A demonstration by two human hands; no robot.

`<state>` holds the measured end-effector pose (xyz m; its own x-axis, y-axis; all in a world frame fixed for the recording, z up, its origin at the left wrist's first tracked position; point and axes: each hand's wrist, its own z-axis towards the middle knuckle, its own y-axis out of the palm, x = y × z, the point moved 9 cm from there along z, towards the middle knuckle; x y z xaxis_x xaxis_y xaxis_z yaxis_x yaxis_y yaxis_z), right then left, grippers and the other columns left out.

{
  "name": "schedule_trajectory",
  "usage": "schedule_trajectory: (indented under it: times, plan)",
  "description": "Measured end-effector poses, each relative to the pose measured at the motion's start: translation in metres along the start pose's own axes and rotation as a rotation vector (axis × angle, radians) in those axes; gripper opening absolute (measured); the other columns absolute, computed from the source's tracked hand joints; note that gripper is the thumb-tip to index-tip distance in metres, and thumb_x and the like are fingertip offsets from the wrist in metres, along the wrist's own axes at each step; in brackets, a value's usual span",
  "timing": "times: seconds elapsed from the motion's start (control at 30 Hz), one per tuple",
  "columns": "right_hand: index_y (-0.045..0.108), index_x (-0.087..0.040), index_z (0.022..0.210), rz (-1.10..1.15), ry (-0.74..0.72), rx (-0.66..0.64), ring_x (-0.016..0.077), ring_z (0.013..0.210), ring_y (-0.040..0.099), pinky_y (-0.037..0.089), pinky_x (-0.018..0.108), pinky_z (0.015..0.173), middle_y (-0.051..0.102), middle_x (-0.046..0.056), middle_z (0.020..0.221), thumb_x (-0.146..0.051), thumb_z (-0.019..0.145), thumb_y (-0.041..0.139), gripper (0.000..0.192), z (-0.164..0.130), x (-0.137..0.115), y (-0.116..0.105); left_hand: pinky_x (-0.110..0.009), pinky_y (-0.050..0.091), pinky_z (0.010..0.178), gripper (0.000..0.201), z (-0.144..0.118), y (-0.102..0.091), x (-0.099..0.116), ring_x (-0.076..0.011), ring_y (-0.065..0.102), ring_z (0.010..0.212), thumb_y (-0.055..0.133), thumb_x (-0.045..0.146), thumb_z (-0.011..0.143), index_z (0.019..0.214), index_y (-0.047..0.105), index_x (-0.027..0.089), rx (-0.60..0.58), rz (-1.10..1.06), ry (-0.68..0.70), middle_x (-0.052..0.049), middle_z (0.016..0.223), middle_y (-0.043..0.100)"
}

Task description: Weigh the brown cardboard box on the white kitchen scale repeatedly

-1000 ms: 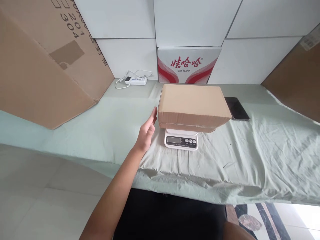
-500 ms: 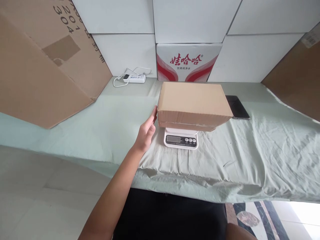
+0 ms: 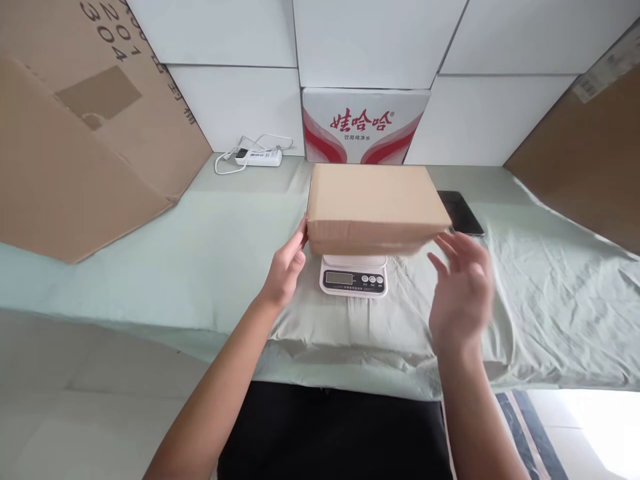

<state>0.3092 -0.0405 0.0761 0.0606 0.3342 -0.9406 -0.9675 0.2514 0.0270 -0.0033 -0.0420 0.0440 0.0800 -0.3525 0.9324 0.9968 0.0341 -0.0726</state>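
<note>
One carton (image 3: pixel 377 193) sat on one white scale (image 3: pixel 354 281)! Your left hand (image 3: pixel 285 270) lay along its left side, fingers together; your right hand (image 3: pixel 463 287), fingers apart, was at its near right corner.

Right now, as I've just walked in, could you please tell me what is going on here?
Someone is handling a cardboard box over a white scale on a cloth-covered table. Their left-hand grip is at the box's left side; the right-hand grip, slightly blurred, is by its near right corner, contact unclear.
</note>
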Motion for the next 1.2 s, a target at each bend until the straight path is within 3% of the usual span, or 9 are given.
schedule_trajectory:
  times: [0.1, 0.2, 0.3, 0.4, 0.53, 0.63, 0.7, 0.93, 1.2]
  plan:
    - [0.060, -0.046, 0.163, -0.027, 0.124, -0.072, 0.0397, 0.172, 0.052, 0.033, 0.074, 0.145, 0.056, 0.006, 0.181, -0.074, 0.102, 0.063, 0.067, 0.009, 0.029, 0.005, -0.057, 0.032, 0.152, 0.105, -0.001, 0.004, -0.005, -0.0404, 0.027, 0.185, 0.048, 0.093, 0.104, 0.185, 0.042, 0.025, -0.018, 0.009, -0.015, -0.011, 0.196, 0.034]
    - [0.054, -0.044, 0.165, -0.048, 0.197, -0.074, 0.0414, 0.172, 0.051, 0.034, 0.075, 0.144, 0.053, 0.009, 0.183, -0.080, 0.097, 0.063, 0.078, 0.039, 0.057, 0.006, -0.056, 0.031, 0.152, 0.105, 0.001, 0.006, -0.007, -0.0381, 0.024, 0.186, 0.047, 0.092, 0.105, 0.186, 0.038, 0.026, -0.027, 0.058, -0.030, -0.010, 0.197, 0.031]
    - [0.052, -0.045, 0.164, -0.052, 0.190, -0.009, 0.0377, 0.180, 0.040, 0.032, 0.069, 0.146, 0.048, 0.007, 0.187, -0.085, 0.091, 0.061, 0.084, 0.101, 0.080, 0.012, -0.055, 0.022, 0.155, 0.103, 0.019, -0.003, -0.006, -0.0354, 0.019, 0.188, 0.050, 0.089, 0.106, 0.187, 0.035, 0.027, 0.110, 0.128, -0.064, -0.010, 0.199, 0.028]
    - [0.054, -0.046, 0.160, -0.057, 0.177, -0.081, 0.0343, 0.180, 0.040, 0.037, 0.064, 0.144, 0.050, 0.002, 0.187, -0.090, 0.088, 0.053, 0.085, 0.174, 0.103, 0.048, -0.054, 0.013, 0.156, 0.105, 0.052, -0.008, -0.007, -0.0339, 0.009, 0.189, 0.064, 0.086, 0.102, 0.188, 0.030, 0.036, 0.253, 0.164, -0.117, -0.003, 0.202, 0.021]
    - [0.070, -0.032, 0.119, 0.067, 0.293, -0.114, 0.0323, 0.137, 0.075, 0.064, 0.053, 0.115, 0.083, 0.010, 0.134, -0.094, 0.088, 0.051, 0.072, 0.222, 0.132, 0.099, -0.060, 0.008, 0.156, 0.108, 0.093, 0.006, -0.020, -0.0344, -0.002, 0.190, 0.072, 0.083, 0.100, 0.188, 0.025, 0.043, 0.273, 0.085, -0.146, 0.004, 0.203, 0.013]
    - [0.063, -0.030, 0.094, 0.145, 0.312, -0.080, 0.0284, 0.097, 0.078, 0.067, 0.044, 0.081, 0.076, 0.005, 0.091, -0.102, 0.085, 0.052, 0.073, 0.213, 0.132, 0.107, -0.058, 0.003, 0.156, 0.116, 0.102, 0.008, -0.031, -0.0328, -0.014, 0.188, 0.065, 0.087, 0.101, 0.191, 0.012, 0.036, 0.298, 0.078, -0.149, 0.001, 0.203, -0.002]
    - [0.061, -0.030, 0.091, 0.159, 0.256, -0.058, 0.0288, 0.096, 0.077, 0.066, 0.042, 0.077, 0.073, 0.004, 0.085, -0.100, 0.086, 0.057, 0.070, 0.198, 0.121, 0.095, -0.054, -0.003, 0.155, 0.115, 0.098, 0.002, -0.034, -0.0310, -0.019, 0.186, 0.055, 0.089, 0.104, 0.191, 0.007, 0.031, 0.334, 0.085, -0.145, -0.001, 0.203, -0.010]
    - [0.078, -0.033, 0.117, 0.207, 0.109, -0.080, 0.0390, 0.162, 0.063, 0.058, 0.061, 0.132, 0.085, 0.008, 0.140, -0.085, 0.097, 0.063, 0.058, 0.126, 0.071, 0.039, -0.051, 0.011, 0.156, 0.084, 0.059, -0.007, -0.008, -0.0312, 0.010, 0.189, 0.044, 0.082, 0.113, 0.184, 0.041, 0.037, 0.272, 0.071, -0.076, 0.004, 0.200, 0.027]
    - [0.080, -0.042, 0.144, 0.195, 0.026, -0.209, 0.0309, 0.178, 0.047, 0.036, 0.064, 0.154, 0.080, 0.000, 0.157, -0.081, 0.108, 0.048, 0.062, 0.056, 0.039, 0.039, -0.054, 0.032, 0.153, 0.072, -0.004, 0.008, -0.008, -0.0310, 0.033, 0.185, 0.033, 0.076, 0.118, 0.176, 0.055, 0.039, 0.292, 0.029, -0.098, 0.002, 0.188, 0.054]
